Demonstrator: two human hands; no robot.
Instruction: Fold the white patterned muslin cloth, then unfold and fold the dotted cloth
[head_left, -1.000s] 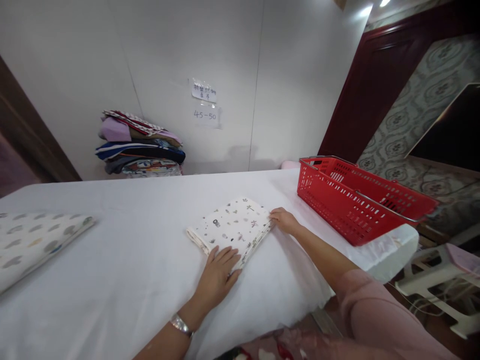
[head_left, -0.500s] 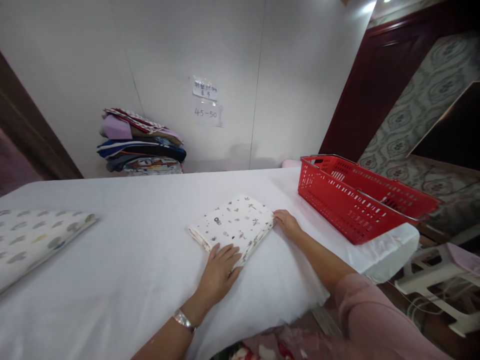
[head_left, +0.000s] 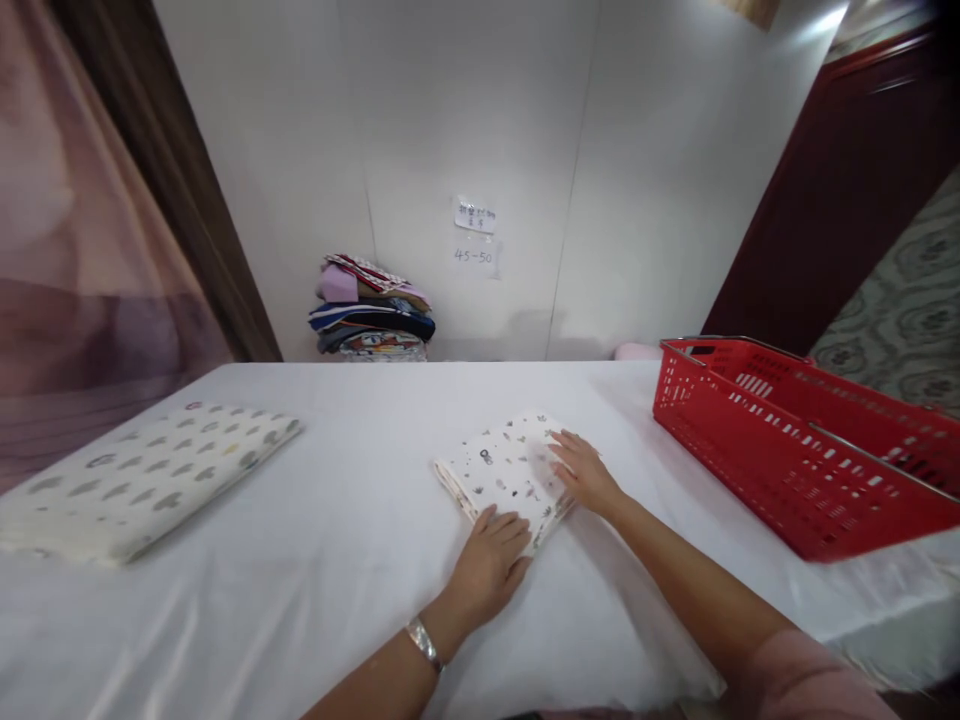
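Observation:
A white cloth with small dark and green prints lies folded into a flat packet on the white-covered table. My left hand rests on its near edge, fingers stretched out over the fabric; a silver bracelet circles that wrist. Across the packet's right part lies my right hand, its fingers spread on top. Neither hand grips the cloth. Several folded layers show along the left edge of the packet.
Another folded cloth with grey and yellow shapes lies at the left. A red plastic basket with metal handles stands at the right. Folded clothes are piled by the wall at the back, left of two paper labels.
My right hand has moved from the packet's right corner onto its top, fingers now spread. My left hand stays at the near edge. The view has turned left, showing more of the other cloth.

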